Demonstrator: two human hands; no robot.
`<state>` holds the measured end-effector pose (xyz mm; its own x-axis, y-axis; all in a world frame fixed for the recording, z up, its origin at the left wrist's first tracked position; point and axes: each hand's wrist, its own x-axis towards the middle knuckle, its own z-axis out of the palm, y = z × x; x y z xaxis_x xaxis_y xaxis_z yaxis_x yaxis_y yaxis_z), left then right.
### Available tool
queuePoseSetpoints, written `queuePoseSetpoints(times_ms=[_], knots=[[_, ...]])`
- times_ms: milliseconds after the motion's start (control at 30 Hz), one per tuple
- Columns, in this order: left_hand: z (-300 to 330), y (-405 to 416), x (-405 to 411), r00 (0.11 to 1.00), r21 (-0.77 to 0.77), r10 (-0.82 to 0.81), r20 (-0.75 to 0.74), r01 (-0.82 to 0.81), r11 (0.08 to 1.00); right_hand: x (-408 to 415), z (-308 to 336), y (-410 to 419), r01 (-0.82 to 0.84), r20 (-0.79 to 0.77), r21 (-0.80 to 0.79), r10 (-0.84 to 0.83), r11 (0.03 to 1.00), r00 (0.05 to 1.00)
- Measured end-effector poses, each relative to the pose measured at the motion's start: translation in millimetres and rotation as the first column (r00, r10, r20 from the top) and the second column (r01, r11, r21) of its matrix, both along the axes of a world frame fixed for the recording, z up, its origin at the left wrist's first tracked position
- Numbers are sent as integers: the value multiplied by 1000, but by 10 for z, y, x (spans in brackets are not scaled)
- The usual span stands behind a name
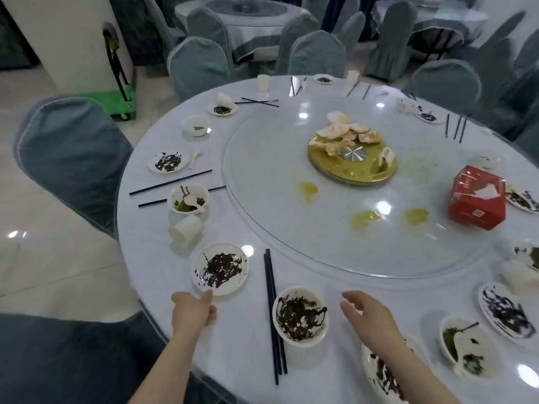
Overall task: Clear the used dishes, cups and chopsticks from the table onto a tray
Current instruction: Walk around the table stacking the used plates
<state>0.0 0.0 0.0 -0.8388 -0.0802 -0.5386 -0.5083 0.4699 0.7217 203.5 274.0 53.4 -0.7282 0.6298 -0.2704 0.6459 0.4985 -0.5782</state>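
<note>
Lower left, the left hand [194,312] curls its fingers [210,312] at the smeared plate's [220,269] near rim; whether they grip is unclear. The right hand [370,314] hovers with fingers [348,297] spread, just right of the stained bowl [300,314].

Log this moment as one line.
phase: reaching | left hand: touches near rim of smeared plate | right hand: open, beside smeared bowl | chopsticks: on table | tray: not in view

smeared plate [220,269], bowl [300,314], black chopsticks [272,313]
</note>
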Motion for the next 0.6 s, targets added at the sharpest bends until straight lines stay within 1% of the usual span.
queuePoseSetpoints(times_ms=[33, 133, 267, 367, 600], knots=[[-1, 18, -27, 1000, 28, 30, 7, -30, 999, 39, -4, 14, 8, -1, -1, -8, 1000, 1000], [0, 54, -133, 998, 28, 64, 28, -65, 998, 157, 21, 28, 30, 31, -14, -30, 999, 999], [-48, 82, -241, 1000, 30, -28, 3, 28, 999, 309, 10, 18, 78, 18, -18, -78, 997, 997], [-68, 75, -222, 999, 65, -43, -17, 44, 997, 446, -3, 20, 115, 9, -40, -115, 993, 993], [185, 39, 152, 994, 171, 72, -80, -58, 984, 868, 7, 97, 235, -11, -54, -236, 971, 972]])
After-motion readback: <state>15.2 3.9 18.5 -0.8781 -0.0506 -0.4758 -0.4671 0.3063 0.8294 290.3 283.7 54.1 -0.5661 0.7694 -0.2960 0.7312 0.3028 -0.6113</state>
